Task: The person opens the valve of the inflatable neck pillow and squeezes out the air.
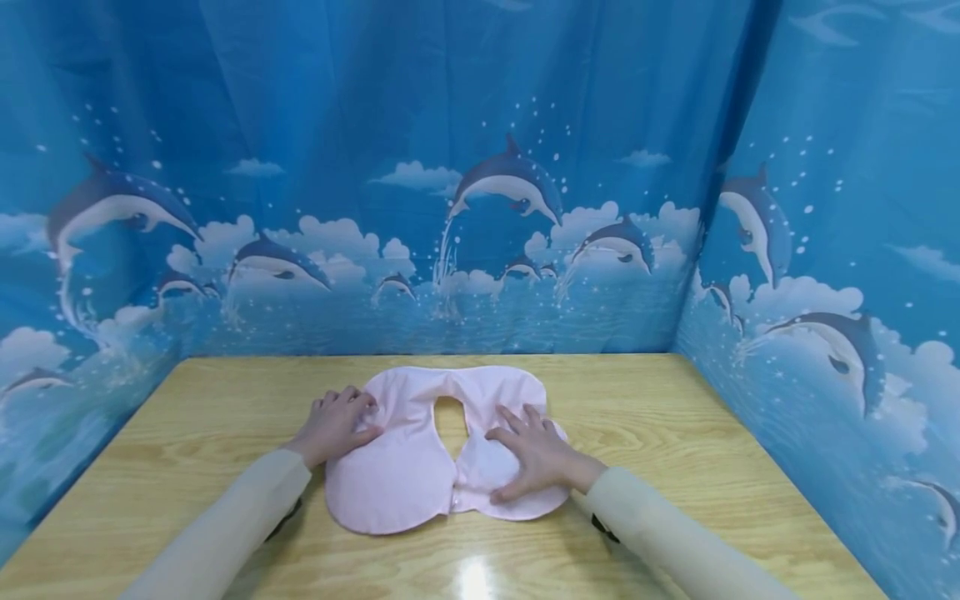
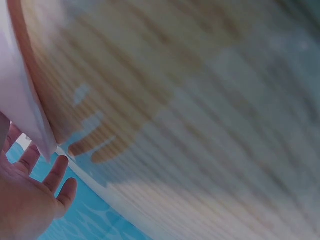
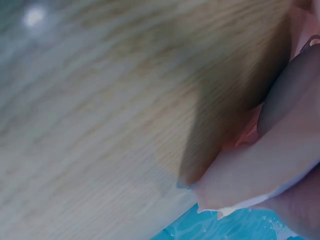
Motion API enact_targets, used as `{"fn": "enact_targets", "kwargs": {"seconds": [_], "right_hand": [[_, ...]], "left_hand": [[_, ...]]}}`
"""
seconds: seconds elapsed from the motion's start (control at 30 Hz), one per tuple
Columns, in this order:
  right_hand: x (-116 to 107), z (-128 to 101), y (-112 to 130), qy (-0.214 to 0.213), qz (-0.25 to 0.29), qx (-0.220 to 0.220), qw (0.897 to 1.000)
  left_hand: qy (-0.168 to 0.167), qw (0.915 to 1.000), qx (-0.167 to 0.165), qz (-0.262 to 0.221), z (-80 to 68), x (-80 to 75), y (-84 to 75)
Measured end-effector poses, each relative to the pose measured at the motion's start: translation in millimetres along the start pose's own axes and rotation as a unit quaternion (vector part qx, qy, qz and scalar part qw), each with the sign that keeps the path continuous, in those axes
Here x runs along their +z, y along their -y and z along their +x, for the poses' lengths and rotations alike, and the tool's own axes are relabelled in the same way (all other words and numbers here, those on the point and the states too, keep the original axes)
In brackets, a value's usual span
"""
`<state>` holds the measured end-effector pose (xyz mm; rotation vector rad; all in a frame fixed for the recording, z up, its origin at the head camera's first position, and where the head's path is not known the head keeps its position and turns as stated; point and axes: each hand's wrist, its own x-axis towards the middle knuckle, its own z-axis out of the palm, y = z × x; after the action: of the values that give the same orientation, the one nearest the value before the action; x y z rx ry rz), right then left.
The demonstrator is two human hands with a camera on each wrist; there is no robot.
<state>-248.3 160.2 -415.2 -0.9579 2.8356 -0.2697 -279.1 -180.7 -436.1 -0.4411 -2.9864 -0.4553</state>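
Observation:
A pale pink bib-shaped cloth (image 1: 390, 492) with rounded lobes and a long neck opening lies spread on the wooden table. Its front slit runs from the opening down to the near edge. My left hand (image 1: 339, 427) rests at the bib's upper left edge, fingers spread and slightly bent, with wrinkles beside them. In the left wrist view, the fingers of that hand (image 2: 25, 200) extend loosely by the cloth's edge (image 2: 15, 75). My right hand (image 1: 542, 457) lies spread over the right lobe. The right wrist view shows the cloth's rim (image 3: 250, 172) close up, hiding most of the hand.
The table (image 1: 660, 433) has a light wood grain and a glossy surface with a bright reflection near its front. Blue dolphin-print curtains (image 1: 337, 125) stand along the back and both sides. Pale sleeves (image 1: 225, 517) cover both forearms.

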Motion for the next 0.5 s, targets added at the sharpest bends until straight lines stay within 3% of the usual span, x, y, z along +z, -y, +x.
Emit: {"fn": "enact_targets", "kwargs": {"seconds": [0.2,0.5], "right_hand": [[1.2,4.2,-2.2,0.011,0.003,-0.02,1.0],[7.9,3.9,1.1,-0.026,-0.015,-0.026,0.999]], "left_hand": [[0.001,1.0,0.0,0.005,1.3,2.6,2.1],[0.005,0.9999,-0.008,0.007,1.6,3.8,1.8]]}}
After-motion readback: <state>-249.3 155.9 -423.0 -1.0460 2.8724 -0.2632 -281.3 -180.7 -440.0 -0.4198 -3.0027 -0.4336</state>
